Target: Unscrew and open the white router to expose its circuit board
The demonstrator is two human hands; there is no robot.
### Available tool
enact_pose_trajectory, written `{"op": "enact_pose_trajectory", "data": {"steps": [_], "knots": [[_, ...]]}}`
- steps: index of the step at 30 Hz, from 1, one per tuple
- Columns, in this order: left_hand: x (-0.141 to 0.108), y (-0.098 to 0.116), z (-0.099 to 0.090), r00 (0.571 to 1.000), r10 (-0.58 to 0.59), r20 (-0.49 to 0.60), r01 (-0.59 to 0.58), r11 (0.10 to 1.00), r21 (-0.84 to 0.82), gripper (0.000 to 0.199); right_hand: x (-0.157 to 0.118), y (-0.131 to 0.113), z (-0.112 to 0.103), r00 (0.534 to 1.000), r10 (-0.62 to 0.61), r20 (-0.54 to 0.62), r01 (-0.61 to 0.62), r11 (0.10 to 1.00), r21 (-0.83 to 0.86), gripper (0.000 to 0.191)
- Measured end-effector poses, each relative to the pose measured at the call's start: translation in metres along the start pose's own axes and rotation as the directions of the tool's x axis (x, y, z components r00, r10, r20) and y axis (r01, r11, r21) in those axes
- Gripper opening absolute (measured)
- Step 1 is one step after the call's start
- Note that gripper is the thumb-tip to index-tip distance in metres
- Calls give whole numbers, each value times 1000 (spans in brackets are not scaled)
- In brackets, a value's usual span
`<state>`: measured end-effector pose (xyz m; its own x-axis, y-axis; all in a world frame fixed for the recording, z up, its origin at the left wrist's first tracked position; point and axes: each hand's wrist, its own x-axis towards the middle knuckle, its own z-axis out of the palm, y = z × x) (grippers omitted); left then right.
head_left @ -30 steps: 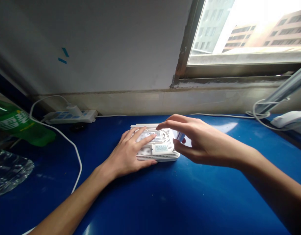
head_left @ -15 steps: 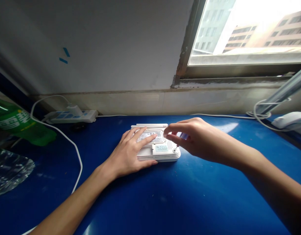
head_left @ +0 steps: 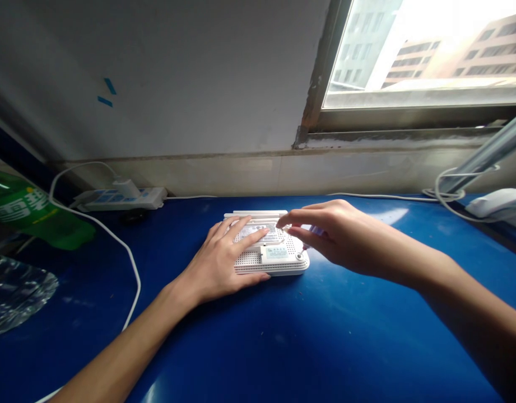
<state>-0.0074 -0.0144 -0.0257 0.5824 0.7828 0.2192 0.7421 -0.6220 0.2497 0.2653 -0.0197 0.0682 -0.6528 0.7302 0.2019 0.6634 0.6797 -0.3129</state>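
A white router (head_left: 250, 258) with rows of vent holes and printed labels lies underside up on the blue table. My left hand (head_left: 219, 258) rests on its left part with fingers spread, the thumb along the near edge. Over the router's right side, my right hand (head_left: 330, 230) is closed around a small screwdriver (head_left: 307, 246). Its pale purple handle is mostly hidden by my fingers. The thin shaft slants down to the round screw recess at the near right corner; whether the tip sits in a screw cannot be seen.
A white power strip (head_left: 150, 199) with a plug lies against the wall, its white cable (head_left: 129, 257) looping down the left side. A green bottle (head_left: 35, 215) and a clear bottle (head_left: 20, 294) are at far left. At right stands a metal pole (head_left: 484, 151) with cable around it.
The fingers of my right hand have shifted slightly around the screwdriver handle, which stays over the same corner. My left hand and the router stay in place.
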Motion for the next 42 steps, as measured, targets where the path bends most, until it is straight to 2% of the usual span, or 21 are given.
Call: {"op": "enact_pose_trajectory", "data": {"steps": [4, 6, 9, 10, 12, 15, 17, 21, 23, 28, 29, 30, 33, 36, 38, 42], "knots": [[0, 0, 0, 1000, 13, -1, -13, 1000, -1, 84, -3, -2, -4, 998, -62, 2, 62, 998, 19, 63], [0, 0, 0, 1000, 13, -5, -13, 1000, -6, 83, -3, -4, -4, 998, -55, 3, 55, 998, 10, 59], [0, 0, 0, 1000, 0, -7, 0, 1000, -8, 83, -2, -3, -1, 1000, 0, -6, 0, 1000, -10, 28], [0, 0, 0, 1000, -5, -7, 5, 1000, -7, 83, -1, -1, 0, 1000, 6, -7, -7, 1000, -9, 23], [0, 0, 0, 1000, -7, -4, 7, 1000, -4, 84, -1, 1, 1, 1000, -5, 4, 5, 1000, 2, 28], [0, 1, 0, 1000, 1, -2, -1, 1000, 2, 84, -3, 0, -3, 999, -42, 28, 41, 999, 21, 54], [0, 1, 0, 1000, 3, -8, -3, 1000, 0, 85, -3, -3, -5, 999, -45, 31, 44, 999, 16, 60], [-1, 1, 0, 1000, -6, -16, 5, 1000, -11, 84, -1, -3, -4, 1000, -15, -8, 15, 1000, -22, 32], [-1, 1, 0, 1000, -12, -10, 12, 1000, -14, 84, -1, -1, -2, 1000, -25, 0, 25, 1000, -12, 29], [0, 2, -2, 1000, -3, -2, 3, 1000, -14, 85, -6, -1, -6, 995, -91, 33, 91, 996, 16, 66], [0, 2, -2, 1000, 1, -5, -1, 1000, -11, 85, -6, -3, -7, 995, -91, 32, 90, 996, 17, 67], [1, 2, -1, 1000, 3, -6, -3, 1000, -8, 85, -6, -4, -8, 996, -80, 29, 80, 997, 15, 63], [0, 1, -1, 1000, -7, 0, 7, 1000, -2, 85, -3, -3, -5, 999, -26, 22, 26, 1000, 2, 34], [0, 0, 0, 1000, -12, 1, 12, 1000, -9, 85, -1, 1, -2, 1000, -26, 6, 25, 1000, 10, 26], [0, 0, 0, 1000, -8, -3, 8, 1000, -12, 85, -2, 3, -1, 999, -50, -12, 50, 999, 17, 35], [0, 1, -1, 1000, -6, 2, 6, 1000, -5, 85, -5, 1, -4, 995, -100, 2, 99, 995, 26, 64]]}}
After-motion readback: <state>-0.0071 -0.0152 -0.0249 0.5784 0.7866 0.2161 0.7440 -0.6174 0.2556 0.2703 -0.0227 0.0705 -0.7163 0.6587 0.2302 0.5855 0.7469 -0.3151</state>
